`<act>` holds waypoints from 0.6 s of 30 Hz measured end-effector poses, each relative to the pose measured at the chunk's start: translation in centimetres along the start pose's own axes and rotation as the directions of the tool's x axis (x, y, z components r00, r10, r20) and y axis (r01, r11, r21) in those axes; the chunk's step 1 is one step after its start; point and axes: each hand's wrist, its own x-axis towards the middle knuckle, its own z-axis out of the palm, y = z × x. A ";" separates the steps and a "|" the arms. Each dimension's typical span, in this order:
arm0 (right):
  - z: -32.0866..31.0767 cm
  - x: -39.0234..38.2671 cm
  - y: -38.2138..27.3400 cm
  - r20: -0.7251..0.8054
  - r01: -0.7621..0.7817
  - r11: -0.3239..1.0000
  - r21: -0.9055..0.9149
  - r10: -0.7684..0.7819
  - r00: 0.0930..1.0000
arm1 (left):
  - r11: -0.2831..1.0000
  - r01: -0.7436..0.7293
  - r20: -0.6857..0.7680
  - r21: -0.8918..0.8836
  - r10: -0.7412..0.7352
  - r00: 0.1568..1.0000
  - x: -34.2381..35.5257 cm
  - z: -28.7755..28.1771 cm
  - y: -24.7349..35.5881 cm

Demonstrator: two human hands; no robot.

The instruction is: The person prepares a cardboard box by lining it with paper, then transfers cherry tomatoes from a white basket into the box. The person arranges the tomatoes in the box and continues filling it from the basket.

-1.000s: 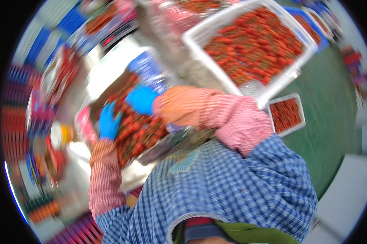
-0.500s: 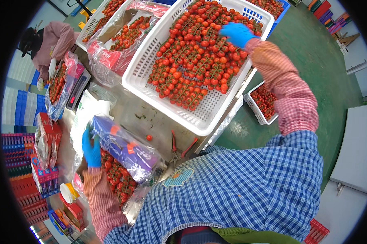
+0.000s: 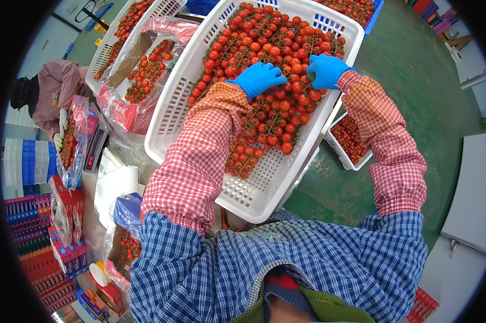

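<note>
Both my hands wear blue gloves and work over the white crate (image 3: 243,191) of cherry tomatoes on the vine (image 3: 286,116). My left hand (image 3: 259,79) reaches across from the lower left, its fingers curled down onto a truss near the crate's middle. My right hand (image 3: 327,71) is closed by the right-hand wall, fingertips pinching at the green stems. A short gap separates the two hands, with tomatoes showing in it. What lies beneath the fingers is mostly hidden.
My left sleeve partly hides a purple carton (image 3: 128,214) and an open box of tomatoes (image 3: 130,246). A plastic-lined box (image 3: 127,116) stands left of the crate. On the floor sits a smaller crate (image 3: 342,156). A co-worker (image 3: 57,97) handles another box at far left.
My left hand has left the purple carton and moved up and right into the crate. My right hand has shifted slightly right and lower. The crate sits a little nearer in the view.
</note>
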 end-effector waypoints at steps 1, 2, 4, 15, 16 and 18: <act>0.4 0.0 -0.2 -0.082 -0.032 1.000 -0.001 0.031 0.996 | 0.996 0.048 -0.023 0.077 -0.046 0.999 -0.1 0.3 -0.1; 0.3 0.0 -0.1 -0.180 -0.005 0.999 0.038 0.012 0.984 | 0.999 0.053 -0.002 0.004 -0.053 0.999 -0.4 0.5 0.0; 0.3 0.2 -0.1 -0.376 -0.006 0.972 0.234 0.097 0.922 | 0.998 0.045 0.019 -0.049 -0.045 0.999 -1.0 0.9 0.3; 5.1 -2.9 -4.8 -0.398 0.600 -0.602 0.527 0.449 0.800 | 0.305 0.185 -0.048 -0.934 -0.622 0.782 -3.9 -0.4 3.4; 5.5 -3.1 -5.4 -0.392 0.637 -0.573 0.516 0.503 0.770 | -0.202 0.146 0.246 -0.968 -0.672 0.698 -5.1 -1.5 4.2; 5.7 -3.3 -6.7 -0.559 0.469 -0.789 0.396 0.198 0.805 | -0.631 -0.173 0.329 -0.756 -0.595 0.733 -8.5 -4.3 5.4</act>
